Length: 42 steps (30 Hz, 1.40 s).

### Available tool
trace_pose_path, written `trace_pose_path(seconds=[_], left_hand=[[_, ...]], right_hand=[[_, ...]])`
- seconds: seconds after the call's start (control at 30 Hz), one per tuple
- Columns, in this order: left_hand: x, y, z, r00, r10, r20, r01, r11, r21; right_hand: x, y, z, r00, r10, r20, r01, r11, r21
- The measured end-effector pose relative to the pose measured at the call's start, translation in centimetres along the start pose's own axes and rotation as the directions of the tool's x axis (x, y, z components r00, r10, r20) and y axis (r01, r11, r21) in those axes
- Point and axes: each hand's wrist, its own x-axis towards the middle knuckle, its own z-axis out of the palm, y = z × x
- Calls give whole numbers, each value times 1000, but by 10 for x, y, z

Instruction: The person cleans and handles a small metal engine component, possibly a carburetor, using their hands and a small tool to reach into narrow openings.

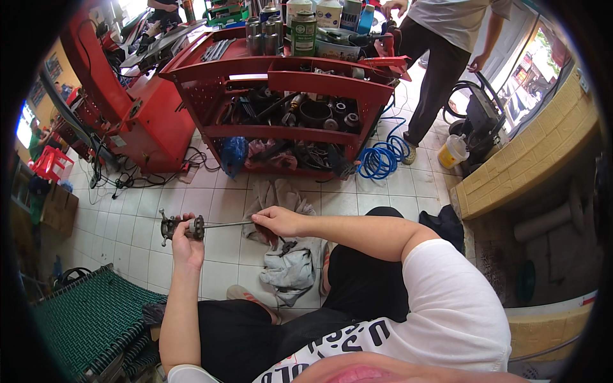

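Note:
My left hand (188,246) is closed on a dark metal mechanical part (168,227) with small bolt-like arms, at the left of centre over the tiled floor. A long thin metal rod (230,224) runs rightward from that part to my right hand (278,223), whose fingers are wrapped round it. A small dark reddish-brown item hangs just below my right hand; I cannot make out what it is. Grey rags (287,271) lie on the floor beneath, between my legs.
A red tool trolley (325,135) with cans and tools stands ahead, left of a coiled blue hose (377,163). Another person (424,70) stands behind it at right, near a bucket (452,152). A green woven seat (89,319) is at lower left, a yellow tiled ledge (517,159) at right.

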Motion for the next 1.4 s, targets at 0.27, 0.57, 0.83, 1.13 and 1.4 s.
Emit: trace_pose_path(seconds=[0.27,0.57,0.83,1.13,1.4], left_hand=[[0,1,0,1000,2,-26,-3,1000,-16],[-2,-1,3,1000,25,-18,-25,1000,-3],[-2,0,3,1000,8,-29,-8,1000,-10],[1,3,-1,999,42,-19,-42,999,6],[1,4,-3,999,31,-26,-31,1000,0]], right_hand=[[-6,-8,5,991,-90,-99,84,994,-70],[-16,-24,9,994,-18,-107,17,1000,-10],[-8,-12,2,995,-47,-84,40,996,-84],[-11,-10,5,983,-142,-113,131,986,-103],[-12,-13,10,991,-77,-112,68,994,-84]])
